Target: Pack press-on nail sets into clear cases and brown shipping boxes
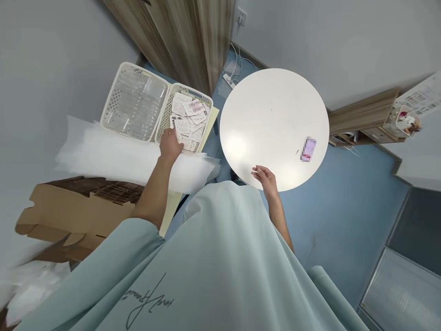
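In the head view, the left hand [170, 143] is between nine and ten o'clock from the centre, reaching over the seven o'clock side of a white perforated basket [193, 90] full of loose printed cards [193, 120]. Its grip is partly curled, fingers at the cards with the thumb lower down; I cannot tell whether a card is pinched. The cards lie overlapped inside that basket, at ten o'clock in the view. Just beside it, at its nine o'clock, a second white basket [110, 99] holds stacked clear plastic containers [138, 108]. White translucent sheets [113, 151] spread below both, towards eight o'clock, and beyond them is an opened cardboard box [76, 211].

The right hand [268, 180] is at the six to seven o'clock edge of the round white tabletop [268, 110], fingers loosely bent, thumb near them, with nothing visible in its grip. On that tabletop, at four o'clock, lies a pixelated purple item [309, 146], well apart from the hand. A white power strip [228, 81] is on the floor past the tabletop's ten o'clock edge
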{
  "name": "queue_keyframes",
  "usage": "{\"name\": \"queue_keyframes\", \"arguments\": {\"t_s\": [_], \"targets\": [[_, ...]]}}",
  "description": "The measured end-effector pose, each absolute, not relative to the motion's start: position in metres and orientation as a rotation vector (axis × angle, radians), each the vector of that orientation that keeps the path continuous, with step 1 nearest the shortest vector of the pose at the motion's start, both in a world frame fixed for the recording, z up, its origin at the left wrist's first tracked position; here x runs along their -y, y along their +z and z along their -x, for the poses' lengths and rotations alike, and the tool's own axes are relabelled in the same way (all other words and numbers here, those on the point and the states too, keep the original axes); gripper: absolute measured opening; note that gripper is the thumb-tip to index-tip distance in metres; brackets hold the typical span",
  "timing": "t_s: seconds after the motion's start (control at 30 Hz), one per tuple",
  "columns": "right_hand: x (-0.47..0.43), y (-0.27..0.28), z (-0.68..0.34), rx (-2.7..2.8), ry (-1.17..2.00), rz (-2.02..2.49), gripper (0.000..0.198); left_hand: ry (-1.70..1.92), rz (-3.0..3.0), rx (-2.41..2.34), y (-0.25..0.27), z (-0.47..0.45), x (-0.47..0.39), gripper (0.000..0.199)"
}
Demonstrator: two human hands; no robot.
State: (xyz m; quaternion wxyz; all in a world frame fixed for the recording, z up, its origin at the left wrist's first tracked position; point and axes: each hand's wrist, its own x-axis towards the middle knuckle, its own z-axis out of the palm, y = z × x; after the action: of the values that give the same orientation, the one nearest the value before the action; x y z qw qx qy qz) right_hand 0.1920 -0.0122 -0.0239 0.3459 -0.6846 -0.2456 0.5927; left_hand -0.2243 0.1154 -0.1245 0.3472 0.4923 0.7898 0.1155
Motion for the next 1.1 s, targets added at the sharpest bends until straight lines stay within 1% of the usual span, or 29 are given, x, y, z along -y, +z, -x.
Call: {"name": "queue_keyframes", "arguments": {"t_s": [0.07, 0.2, 0.33, 0.43, 0.5, 0.6, 0.67, 0.73, 0.83, 0.9, 1.03, 1.1], "targets": [[0.024, -0.02, -0.178, 0.599, 1.511, 1.803, 0.053, 0.23, -1.354, -1.969, -0.135, 0.234, -0.125, 0.066], [0.042, -0.014, -0.157, 0.54, 1.456, 1.836, 0.056, 0.112, -1.449, -1.916, -0.147, 0.238, -0.137, 0.073], [0.053, -0.011, -0.145, 0.512, 1.42, 1.842, 0.056, 0.048, -1.533, -1.883, -0.146, 0.238, -0.137, 0.072], [0.054, -0.012, -0.14, 0.502, 1.413, 1.849, 0.055, 0.048, -1.541, -1.869, -0.139, 0.241, -0.133, 0.074], [0.051, -0.014, -0.137, 0.516, 1.426, 1.844, 0.055, 0.152, -1.534, -1.888, -0.131, 0.242, -0.13, 0.075], [0.04, -0.016, -0.132, 0.585, 1.483, 1.806, 0.056, 0.5, -1.417, -1.885, -0.108, 0.237, -0.124, 0.077], [0.027, -0.014, -0.128, 0.651, 1.535, 1.765, 0.058, 0.725, -1.239, -1.753, -0.086, 0.224, -0.119, 0.078], [0.013, -0.007, -0.125, 0.728, 1.591, 1.715, 0.061, 0.846, -1.03, -1.5, -0.062, 0.204, -0.11, 0.077], [-0.008, 0.008, -0.124, 0.841, 1.672, 1.607, 0.066, 0.858, -0.793, -1.12, -0.031, 0.163, -0.094, 0.071], [-0.02, 0.019, -0.128, 0.873, 1.74, 1.541, 0.07, 0.843, -0.695, -0.973, -0.018, 0.133, -0.083, 0.068], [-0.029, 0.035, -0.151, 0.838, 1.848, 1.437, 0.07, 0.779, -0.617, -0.866, -0.008, 0.077, -0.066, 0.065], [-0.028, 0.038, -0.167, 0.823, 1.83, 1.426, 0.069, 0.763, -0.605, -0.869, -0.008, 0.053, -0.062, 0.061]]}}
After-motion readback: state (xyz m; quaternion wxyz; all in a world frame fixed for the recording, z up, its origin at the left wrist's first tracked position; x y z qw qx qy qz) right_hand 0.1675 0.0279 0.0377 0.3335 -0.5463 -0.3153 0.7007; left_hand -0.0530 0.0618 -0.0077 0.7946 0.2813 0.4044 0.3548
